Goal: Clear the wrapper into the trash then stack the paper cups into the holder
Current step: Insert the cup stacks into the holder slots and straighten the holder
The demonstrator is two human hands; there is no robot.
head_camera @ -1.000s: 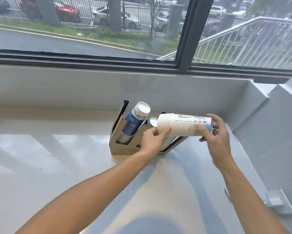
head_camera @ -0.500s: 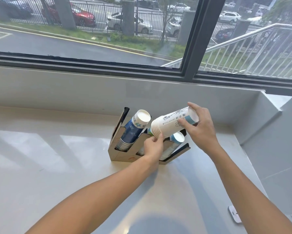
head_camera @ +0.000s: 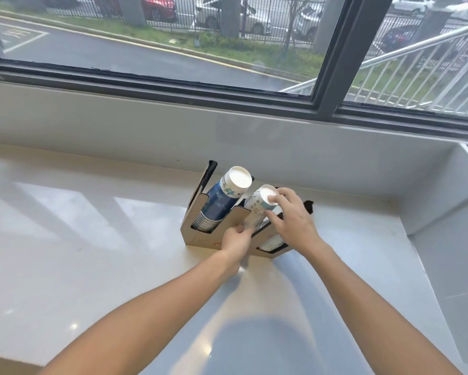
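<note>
A cardboard cup holder point(head_camera: 193, 234) with slanted slots stands on the white counter near the back wall. Its left slot holds a stack of blue paper cups point(head_camera: 222, 201), base end up. A white printed cup stack point(head_camera: 258, 207) leans in the middle slot. My right hand point(head_camera: 292, 220) grips its upper end, fingers over the base. My left hand point(head_camera: 237, 239) pinches the stack's lower end at the holder's front. A third stack point(head_camera: 272, 243) in the right slot shows only its rims under my right hand. No wrapper is in view.
The white counter point(head_camera: 92, 239) runs left and toward me. A low wall point(head_camera: 227, 136) under the window backs it. A raised white ledge point(head_camera: 443, 212) closes off the right side.
The white cup stack went from lying level in both hands to tilted, then down into the middle slot. Both hands followed it toward the holder.
</note>
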